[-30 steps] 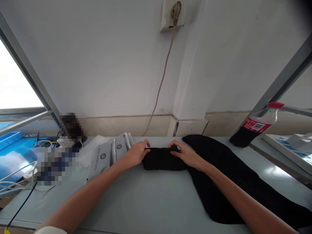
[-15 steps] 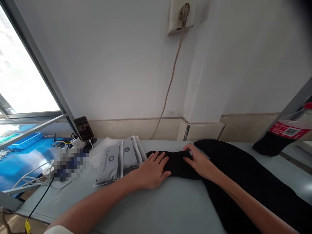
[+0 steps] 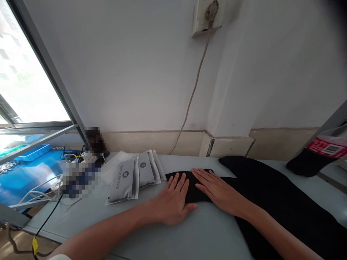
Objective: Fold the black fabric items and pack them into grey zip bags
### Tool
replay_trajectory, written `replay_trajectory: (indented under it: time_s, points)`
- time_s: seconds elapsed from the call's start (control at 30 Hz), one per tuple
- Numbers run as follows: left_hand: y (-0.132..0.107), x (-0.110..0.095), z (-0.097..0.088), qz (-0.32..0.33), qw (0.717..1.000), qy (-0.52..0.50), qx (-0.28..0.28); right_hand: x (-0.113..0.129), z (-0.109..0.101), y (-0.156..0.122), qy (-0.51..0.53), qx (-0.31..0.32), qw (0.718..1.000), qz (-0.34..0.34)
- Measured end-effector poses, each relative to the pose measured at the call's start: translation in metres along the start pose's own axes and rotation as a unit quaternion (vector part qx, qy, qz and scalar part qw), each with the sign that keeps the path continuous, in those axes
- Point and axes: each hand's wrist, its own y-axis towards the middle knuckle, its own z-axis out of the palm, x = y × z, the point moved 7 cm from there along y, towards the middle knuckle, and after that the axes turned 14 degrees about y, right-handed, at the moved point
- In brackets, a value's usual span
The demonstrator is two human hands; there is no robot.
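Note:
A folded piece of black fabric (image 3: 193, 196) lies flat on the grey table, partly covered by both hands. My left hand (image 3: 175, 202) rests open on its left part, fingers spread. Flat across its right part is my right hand (image 3: 214, 189), open with the fingers stretched out. A larger length of black fabric (image 3: 276, 195) spreads to the right, under and beyond my right forearm; whether it joins the folded piece, I cannot tell. Left of my hands lie several grey packets in clear sleeves, the front packet (image 3: 123, 180) printed ROCKBROS.
A cola bottle (image 3: 322, 153) leans at the far right. On the left are white cables (image 3: 35, 193), a blurred patch of items and a blue tray (image 3: 34, 152). A cord (image 3: 197, 77) hangs from the wall socket (image 3: 207, 18) behind the table (image 3: 211, 238).
My right hand has let go of the fabric's right edge and now lies flat on it, nearer my left hand. My left hand has moved slightly toward me. The view has shifted a little.

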Motion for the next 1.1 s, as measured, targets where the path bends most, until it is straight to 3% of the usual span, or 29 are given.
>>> replay_trajectory:
  time_s: [0.1, 0.13, 0.2, 0.27, 0.37, 0.43, 0.5, 0.7, 0.93, 1.0, 1.1]
  points:
    - [-0.032, -0.013, -0.041, 0.061, 0.997, -0.037, -0.008, 0.016, -0.018, -0.004, -0.037, -0.031, 0.999, 0.006]
    - [-0.044, -0.008, -0.059, 0.039, 0.998, -0.039, -0.041, 0.021, -0.024, -0.005, -0.045, -0.042, 0.998, 0.01]
    - [-0.068, 0.019, -0.087, -0.072, 0.992, -0.003, -0.106, 0.031, -0.029, -0.007, -0.046, -0.049, 0.998, 0.012]
    - [-0.096, 0.059, -0.1, -0.225, 0.959, 0.084, -0.15, 0.037, -0.027, -0.008, -0.038, -0.033, 0.999, 0.003]
    - [-0.134, 0.12, -0.078, -0.415, 0.888, 0.18, -0.084, 0.044, -0.018, -0.008, -0.031, -0.002, 0.999, -0.007]
    - [-0.146, 0.146, -0.054, -0.442, 0.881, 0.163, -0.038, 0.046, -0.015, -0.006, -0.03, 0.017, 0.999, 0.011]
    - [-0.15, 0.16, -0.036, -0.436, 0.893, 0.105, -0.033, 0.048, -0.016, -0.004, -0.034, 0.032, 0.998, 0.04]
    - [-0.129, 0.166, -0.034, -0.393, 0.918, 0.027, -0.056, 0.063, -0.016, 0.024, -0.024, 0.098, 0.994, 0.049]
    - [-0.088, 0.159, -0.04, -0.317, 0.945, -0.011, -0.073, 0.073, 0.004, 0.073, 0.192, 0.083, 0.975, 0.073]
    - [-0.088, 0.171, -0.043, -0.321, 0.944, 0.013, -0.075, 0.075, 0.005, 0.075, 0.197, 0.098, 0.973, 0.073]
    - [-0.104, 0.206, -0.043, -0.397, 0.912, 0.079, -0.068, 0.07, -0.006, 0.064, 0.173, 0.11, 0.974, 0.095]
